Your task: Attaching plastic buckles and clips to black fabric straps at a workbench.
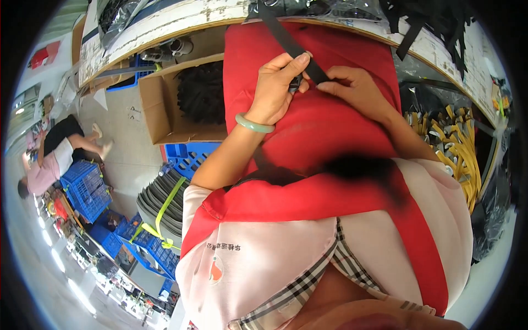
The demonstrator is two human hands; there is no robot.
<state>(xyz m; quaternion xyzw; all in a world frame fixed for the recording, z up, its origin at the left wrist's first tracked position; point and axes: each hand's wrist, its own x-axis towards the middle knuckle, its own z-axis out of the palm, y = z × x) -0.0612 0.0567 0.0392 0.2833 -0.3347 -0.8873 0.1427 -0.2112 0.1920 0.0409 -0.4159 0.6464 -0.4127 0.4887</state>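
Observation:
A black webbing strap (281, 37) runs down from the worktable's edge to my hands, above the red apron (308, 121) on my lap. My left hand (275, 82) is closed on the strap, thumb pressed on top. Under its fingers shows a small black plastic piece (296, 82), perhaps a buckle, mostly hidden. Close by on the right, my right hand (355, 91) has its fingers bent and thumb and forefinger together at the lower part of the strap. The strap's end there is hidden by the fingers.
The worn white worktable (181, 30) curves across the top, with black straps (429, 25) hanging off its right side. A cardboard box (157, 110) of black pieces stands left; yellow straps (459, 143) hang right. Further left are banded grey sheets (159, 198), blue crates (85, 187) and another person (52, 159).

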